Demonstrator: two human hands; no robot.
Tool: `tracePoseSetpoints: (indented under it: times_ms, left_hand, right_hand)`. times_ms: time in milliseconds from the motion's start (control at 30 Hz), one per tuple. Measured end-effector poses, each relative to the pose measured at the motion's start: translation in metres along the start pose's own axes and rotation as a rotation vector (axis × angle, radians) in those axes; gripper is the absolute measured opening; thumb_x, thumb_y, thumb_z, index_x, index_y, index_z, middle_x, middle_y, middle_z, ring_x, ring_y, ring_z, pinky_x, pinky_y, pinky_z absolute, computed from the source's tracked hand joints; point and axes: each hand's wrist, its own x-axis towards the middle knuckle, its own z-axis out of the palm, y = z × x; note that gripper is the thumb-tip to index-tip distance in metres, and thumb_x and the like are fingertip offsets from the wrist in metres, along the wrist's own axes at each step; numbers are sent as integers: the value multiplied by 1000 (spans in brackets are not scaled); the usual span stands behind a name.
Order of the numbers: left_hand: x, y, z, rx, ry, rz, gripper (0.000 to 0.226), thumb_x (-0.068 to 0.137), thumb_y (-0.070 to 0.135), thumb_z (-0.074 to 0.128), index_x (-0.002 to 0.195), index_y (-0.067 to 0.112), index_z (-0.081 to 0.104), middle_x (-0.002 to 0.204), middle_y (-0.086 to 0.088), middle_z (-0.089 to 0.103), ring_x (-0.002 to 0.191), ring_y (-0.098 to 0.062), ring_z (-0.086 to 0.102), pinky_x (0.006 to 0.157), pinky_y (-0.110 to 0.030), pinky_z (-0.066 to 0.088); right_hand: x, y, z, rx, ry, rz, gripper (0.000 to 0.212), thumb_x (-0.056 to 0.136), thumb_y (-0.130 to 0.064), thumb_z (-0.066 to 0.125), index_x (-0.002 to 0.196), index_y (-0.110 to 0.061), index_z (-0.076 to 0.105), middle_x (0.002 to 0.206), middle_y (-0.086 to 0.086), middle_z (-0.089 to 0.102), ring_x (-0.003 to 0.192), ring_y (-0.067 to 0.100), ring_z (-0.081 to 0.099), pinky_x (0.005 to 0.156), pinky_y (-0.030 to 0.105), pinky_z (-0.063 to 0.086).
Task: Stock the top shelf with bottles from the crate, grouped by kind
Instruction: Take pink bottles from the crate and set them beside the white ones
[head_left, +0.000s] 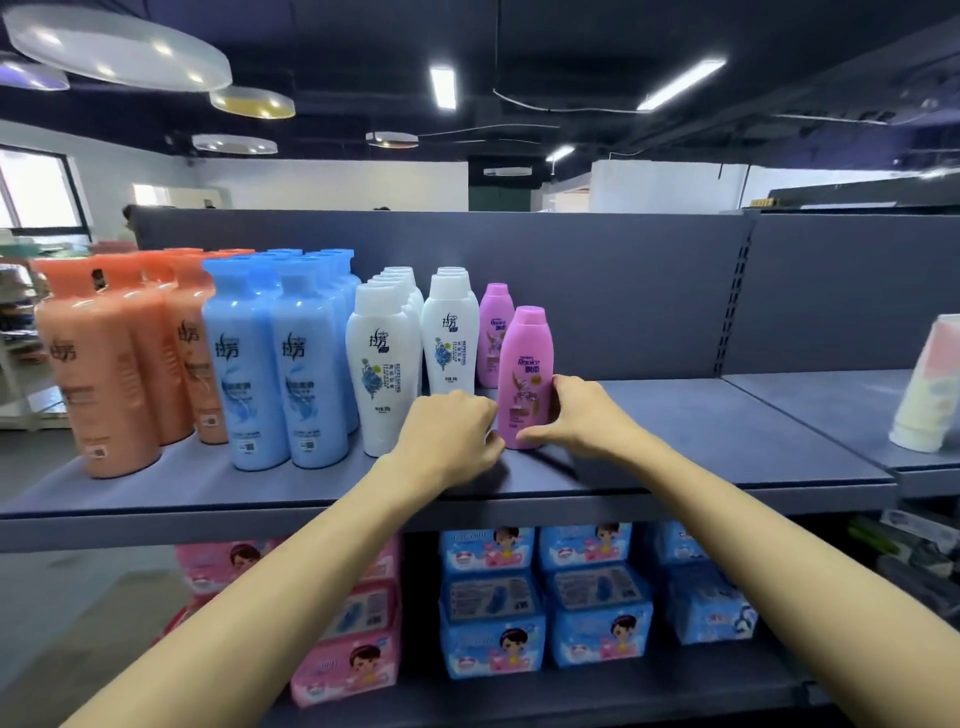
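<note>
On top shelf (701, 447), right hand (584, 415) holding pink bottle (527, 358)

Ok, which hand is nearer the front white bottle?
Left. The left hand sits just right of the front white bottle, by its base; the right hand is farther right, gripping the front pink bottle.

top shelf (727, 426): bottle rows (260, 353) left | front bottle (525, 374) right of them | rear bottle (496, 332) behind it
</note>
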Motion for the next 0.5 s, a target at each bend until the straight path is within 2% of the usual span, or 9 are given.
tracePoseSetpoints:
  times_ms: [133,233,333,400,500]
  left_hand:
    - [25,-4,15,25,10,-36,21,85,38,50,83,18,56,86,-7,64,80,-33,61,60,-31,33]
    - [39,-6,31,37,-6,-82,22,85,39,51,86,18,59,90,-8,65,82,-34,62,60,-32,34]
    - [50,-5,45,8,2,-137,22,85,39,52,87,17,59,92,-9,65,84,-35,62,62,-33,35]
    - [53,-2,54,-35,17,-165,21,85,37,51,86,17,58,92,-10,65,84,-36,62,63,-35,36]
    - [54,2,65,-94,36,-187,19,86,35,50,84,18,58,91,-9,66,87,-35,61,63,-36,36]
  right_hand:
    - [31,11,6,5,10,51,42,64,-35,85,96,-16,65,85,-3,71,73,13,66,59,25,52]
    - [54,19,11,22,15,74,40,62,-34,84,92,-16,65,81,-2,71,72,16,66,61,29,55]
    - [75,25,13,26,24,87,33,62,-32,86,84,-19,65,75,-7,68,65,7,60,51,17,42]
    - [86,27,16,37,35,106,32,62,-31,87,83,-20,65,75,-7,68,64,4,58,49,17,39]
    - [100,29,24,50,58,130,33,62,-31,88,80,-20,63,76,-5,68,65,9,60,51,20,41]
